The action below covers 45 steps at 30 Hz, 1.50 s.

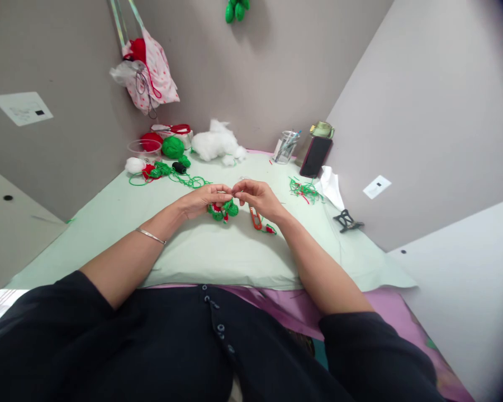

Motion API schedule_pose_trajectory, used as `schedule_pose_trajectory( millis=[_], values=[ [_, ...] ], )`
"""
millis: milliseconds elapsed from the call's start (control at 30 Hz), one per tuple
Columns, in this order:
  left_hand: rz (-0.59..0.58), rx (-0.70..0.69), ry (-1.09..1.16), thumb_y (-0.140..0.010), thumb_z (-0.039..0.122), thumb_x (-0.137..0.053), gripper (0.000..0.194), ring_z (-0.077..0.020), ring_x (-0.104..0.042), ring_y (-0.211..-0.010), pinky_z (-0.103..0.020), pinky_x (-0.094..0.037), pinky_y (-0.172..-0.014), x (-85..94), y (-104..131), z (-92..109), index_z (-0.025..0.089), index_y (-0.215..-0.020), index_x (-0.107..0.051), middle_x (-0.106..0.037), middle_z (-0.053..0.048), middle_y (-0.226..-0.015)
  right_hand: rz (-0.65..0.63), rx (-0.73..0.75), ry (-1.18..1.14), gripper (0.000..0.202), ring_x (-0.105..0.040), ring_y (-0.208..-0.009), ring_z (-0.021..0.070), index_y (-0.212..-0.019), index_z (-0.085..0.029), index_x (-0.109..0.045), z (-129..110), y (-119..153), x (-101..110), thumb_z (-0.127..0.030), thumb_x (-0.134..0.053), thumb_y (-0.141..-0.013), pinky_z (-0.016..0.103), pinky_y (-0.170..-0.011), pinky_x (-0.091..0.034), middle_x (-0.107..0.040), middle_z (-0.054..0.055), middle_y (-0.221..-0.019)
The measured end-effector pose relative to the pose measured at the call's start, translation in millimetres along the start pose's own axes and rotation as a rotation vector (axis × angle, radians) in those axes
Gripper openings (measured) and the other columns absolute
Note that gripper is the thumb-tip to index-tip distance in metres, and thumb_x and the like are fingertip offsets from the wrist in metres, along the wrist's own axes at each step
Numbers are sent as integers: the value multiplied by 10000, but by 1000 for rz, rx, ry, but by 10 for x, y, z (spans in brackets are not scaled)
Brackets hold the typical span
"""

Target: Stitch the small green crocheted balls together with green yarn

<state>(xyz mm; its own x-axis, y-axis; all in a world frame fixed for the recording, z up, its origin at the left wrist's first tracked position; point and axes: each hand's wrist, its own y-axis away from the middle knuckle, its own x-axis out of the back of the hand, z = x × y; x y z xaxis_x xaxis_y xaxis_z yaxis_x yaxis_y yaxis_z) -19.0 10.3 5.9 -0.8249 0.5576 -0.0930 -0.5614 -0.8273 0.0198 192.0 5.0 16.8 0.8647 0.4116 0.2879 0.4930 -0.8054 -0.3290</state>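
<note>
My left hand (205, 200) and my right hand (257, 196) meet above the table, each closed in a pinch with fingertips nearly touching. Whatever is between the fingertips is too small to make out. Right below them is a green and red crocheted piece (231, 209), with white stitches on its red part; my fingers partly cover it. Beneath my right hand lies a pair of orange-handled thread snips (255, 219). A small red and green crocheted bit (270, 229) rests beside the snips.
At the back left are a green yarn ball (173, 147), red yarn (151, 140) and a black thread spool (179, 167). White stuffing (218, 142) sits against the wall. Rightward are a pen cup (285, 147), a phone (316, 157), yarn scraps (305, 190) and a black claw clip (347, 221).
</note>
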Motion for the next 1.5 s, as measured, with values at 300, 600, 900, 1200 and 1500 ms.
schedule_pose_trajectory(
  millis=[300,600,900,1200,1500],
  values=[
    [15,-12,-29,-676,369,-869,372,-108,-513,-641,-246,-339,-596,-14,-2,-19,155,-916,-682,-628,-7,-751,50,36,96,145,-577,-688,120,-831,-182,-740,-25,14,33,-321,-738,-788,280,-680,-494,-661,16,-800],
    [62,-9,17,-678,378,-865,380,-111,-536,-638,-240,-349,-595,-5,-4,-17,158,-905,-653,-644,-8,-760,-25,-35,77,184,-573,-673,114,-864,-155,-717,-101,32,40,-330,-691,-816,267,-669,-470,-668,10,-752],
    [34,-39,-83,-762,514,-782,364,-90,-357,-514,-251,-262,-486,-32,4,-11,163,-764,-685,-482,8,-595,34,-5,144,153,-553,-660,119,-805,-166,-670,-94,24,5,-318,-675,-804,270,-664,-461,-626,-3,-708],
    [-8,18,48,-730,379,-805,262,-108,-465,-558,-240,-346,-518,-8,6,-2,174,-745,-644,-563,-18,-682,191,24,94,167,-537,-651,115,-781,-180,-647,-21,-24,163,-334,-708,-763,269,-646,-460,-606,-14,-696],
    [-70,2,-46,-779,380,-749,227,-151,-568,-740,-247,-390,-616,-23,22,-10,174,-771,-653,-672,-60,-876,120,-172,-411,410,-551,-606,90,-889,-221,-527,-93,4,82,-496,-790,-738,189,-468,-399,-713,21,-877]
  ],
)
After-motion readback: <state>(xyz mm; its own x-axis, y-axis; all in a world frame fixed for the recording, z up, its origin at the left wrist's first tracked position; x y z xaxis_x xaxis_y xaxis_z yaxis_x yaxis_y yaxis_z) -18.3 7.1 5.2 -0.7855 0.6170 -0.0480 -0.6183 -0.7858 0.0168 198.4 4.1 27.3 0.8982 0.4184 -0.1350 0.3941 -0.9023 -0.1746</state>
